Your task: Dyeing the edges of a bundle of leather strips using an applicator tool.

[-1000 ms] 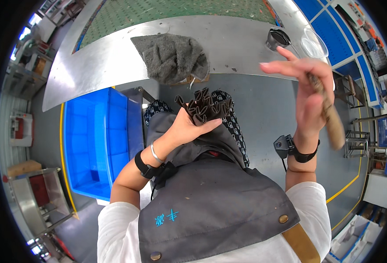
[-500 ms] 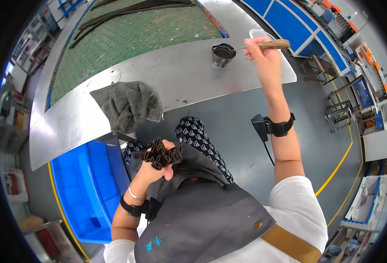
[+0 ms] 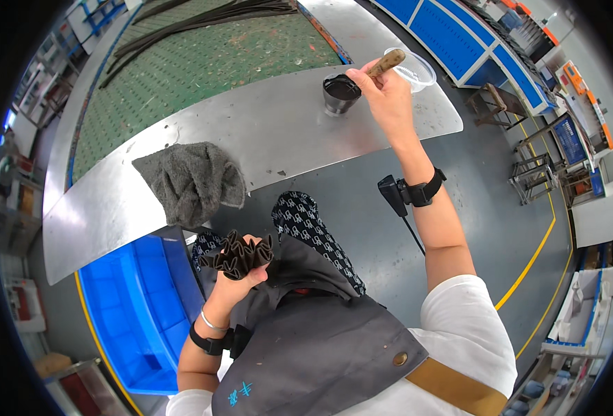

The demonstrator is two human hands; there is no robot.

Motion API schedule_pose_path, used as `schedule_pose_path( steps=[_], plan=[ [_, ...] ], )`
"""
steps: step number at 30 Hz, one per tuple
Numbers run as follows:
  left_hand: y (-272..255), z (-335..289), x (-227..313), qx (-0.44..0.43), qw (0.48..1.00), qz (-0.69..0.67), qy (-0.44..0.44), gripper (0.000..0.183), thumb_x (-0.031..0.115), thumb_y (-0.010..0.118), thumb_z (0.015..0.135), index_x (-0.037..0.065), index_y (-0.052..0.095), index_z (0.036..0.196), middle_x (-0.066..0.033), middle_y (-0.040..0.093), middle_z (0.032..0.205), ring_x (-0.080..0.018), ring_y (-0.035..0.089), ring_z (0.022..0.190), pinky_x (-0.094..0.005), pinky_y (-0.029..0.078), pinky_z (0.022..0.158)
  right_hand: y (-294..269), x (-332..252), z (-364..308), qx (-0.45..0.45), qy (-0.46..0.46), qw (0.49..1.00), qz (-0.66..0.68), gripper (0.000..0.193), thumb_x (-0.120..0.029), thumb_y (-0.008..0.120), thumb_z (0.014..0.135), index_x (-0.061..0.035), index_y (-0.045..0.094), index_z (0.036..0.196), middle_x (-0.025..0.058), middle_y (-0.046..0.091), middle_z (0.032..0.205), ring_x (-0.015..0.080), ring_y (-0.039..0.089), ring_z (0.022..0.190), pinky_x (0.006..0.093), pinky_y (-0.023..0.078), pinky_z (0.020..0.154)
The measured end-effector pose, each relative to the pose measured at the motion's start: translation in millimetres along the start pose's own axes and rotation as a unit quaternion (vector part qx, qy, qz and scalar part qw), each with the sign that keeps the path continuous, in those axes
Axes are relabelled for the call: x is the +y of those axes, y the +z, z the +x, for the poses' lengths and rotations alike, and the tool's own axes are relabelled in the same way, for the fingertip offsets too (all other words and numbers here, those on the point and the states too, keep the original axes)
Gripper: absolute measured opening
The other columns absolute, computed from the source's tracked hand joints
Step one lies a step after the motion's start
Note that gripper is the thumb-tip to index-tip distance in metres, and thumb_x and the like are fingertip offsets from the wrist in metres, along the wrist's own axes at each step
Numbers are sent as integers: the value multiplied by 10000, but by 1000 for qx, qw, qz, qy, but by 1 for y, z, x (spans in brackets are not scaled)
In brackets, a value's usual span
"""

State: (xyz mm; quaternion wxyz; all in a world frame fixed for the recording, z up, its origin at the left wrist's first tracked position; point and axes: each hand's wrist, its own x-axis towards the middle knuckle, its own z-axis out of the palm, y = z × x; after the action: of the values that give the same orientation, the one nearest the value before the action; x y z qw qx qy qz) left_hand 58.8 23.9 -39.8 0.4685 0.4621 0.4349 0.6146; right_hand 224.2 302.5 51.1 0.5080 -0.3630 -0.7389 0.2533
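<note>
Black contents (image 3: 340,87) showed inside the cup (image 3: 337,105), which stood just left of the right fingers (image 3: 364,81) on the metal surface (image 3: 286,139). Tipping was judged the main hazard: sideways pressure from the wooden-handled tool (image 3: 387,62), or a knuckle against the rim, could have upset the cup and spilled the load. A wet tool, lifted without draining, could have dripped onto the surface. The clear plastic container (image 3: 424,73), to the right of the right fingers, could have been displaced by a wide swing of the tool. At the left fingers (image 3: 256,276), a loose or uneven grip could have let single strips slide from the bundle of dark folded strips (image 3: 234,255).

Right fingers: curled closed on the tool's handle, with no gap visible; the working end could not be clearly seen. Left fingers: wrapped around the bundle, thumb on the near side, strip ends projecting above them. The grey cloth (image 3: 194,182) lay beyond the left fingers, apart from them, over the surface's edge.
</note>
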Motion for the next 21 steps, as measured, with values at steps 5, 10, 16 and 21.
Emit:
schedule_pose_path(
  steps=[5, 10, 16, 21],
  plan=[
    [4, 3, 9, 0, 1000, 19, -8, 498, 459, 718, 621, 50, 474, 766, -17, 430, 605, -87, 404, 514, -210, 297, 456, 0, -2, 0, -22, 16, 999, -41, 262, -266, 652, 744, -24, 556, 713, -15, 469, 535, 60, 409, 505, 214, 339, 476],
    [3, 4, 3, -42, 999, 0, 20, 534, 527, 665, 621, 56, 473, 782, -20, 443, 632, -88, 408, 539, -212, 315, 488, -7, 3, 0, 23, -1, 998, 54, 233, -223, 646, 761, -14, 548, 730, -20, 489, 573, 50, 421, 532, 197, 345, 495],
    [5, 1, 4, -85, 996, -18, 8, 547, 540, 638, 643, 53, 463, 822, -26, 456, 672, -86, 414, 574, -216, 328, 518, -15, -3, -10, 57, 10, 992, 110, 223, -212, 641, 775, -17, 538, 744, -14, 495, 603, 49, 453, 559, 186, 358, 514],
    [2, -6, 5, -15, 999, 24, -16, 459, 443, 637, 720, 31, 463, 821, -28, 468, 693, -80, 421, 592, -211, 339, 546, -15, 5, -13, 64, 23, 991, 111, 215, -209, 633, 783, -20, 537, 754, -17, 495, 610, 46, 456, 559, 183, 355, 516]
  ],
)
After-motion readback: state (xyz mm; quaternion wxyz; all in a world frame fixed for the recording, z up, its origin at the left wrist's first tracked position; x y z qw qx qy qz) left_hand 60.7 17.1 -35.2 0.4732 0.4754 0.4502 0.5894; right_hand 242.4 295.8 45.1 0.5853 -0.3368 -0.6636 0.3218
